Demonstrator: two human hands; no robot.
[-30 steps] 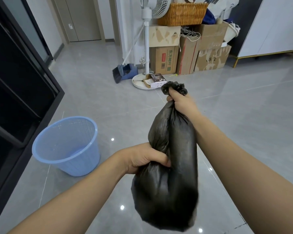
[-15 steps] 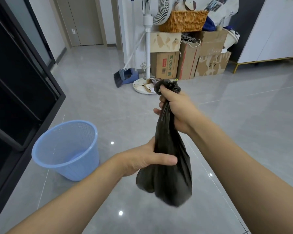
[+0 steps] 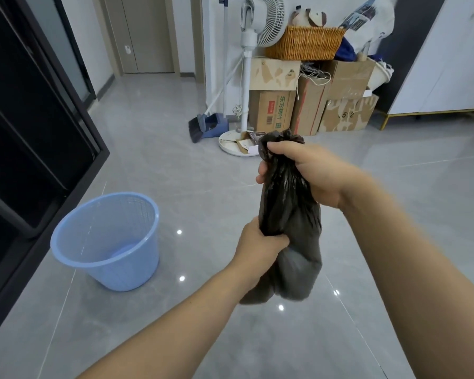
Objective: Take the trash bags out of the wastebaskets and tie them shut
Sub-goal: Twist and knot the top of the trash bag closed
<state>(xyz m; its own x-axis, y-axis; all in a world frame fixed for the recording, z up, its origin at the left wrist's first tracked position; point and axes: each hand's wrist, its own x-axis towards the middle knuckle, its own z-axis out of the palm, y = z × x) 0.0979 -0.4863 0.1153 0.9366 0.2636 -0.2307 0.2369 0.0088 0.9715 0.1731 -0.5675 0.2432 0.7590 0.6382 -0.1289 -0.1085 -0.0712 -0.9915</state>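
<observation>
Black trash bag (image 3: 288, 214) hangs in the air at centre frame, held by both hands and clear of the floor (image 3: 175, 165). Right hand (image 3: 309, 173) is clenched round the gathered neck near the top; a bunched tuft of plastic sticks out above the fist. Left hand (image 3: 260, 244) sits lower, grip closed on the bag's left side about mid-height, fingers dug into the plastic. Below that grip the bag's bottom bulges out, slightly blurred. Can't tell whether the neck is knotted; the fist covers it.

Blue mesh wastebasket (image 3: 107, 242) stands upright on the floor at lower left of the frame, well apart from the bag, with no liner visible inside. Black glass-fronted cabinet (image 3: 25, 119) runs along the left edge, just beside the wastebasket.

Upper centre of the frame: a white pedestal fan (image 3: 251, 64), with a blue dustpan and broom (image 3: 205, 124) leaning to its left. Stacked cardboard boxes (image 3: 312, 99) sit to its right, a wicker basket (image 3: 304, 43) on top of them. White cabinet (image 3: 449, 64) fills the upper right. A closed door (image 3: 145, 36) is at the upper left, at the far end of the room.
</observation>
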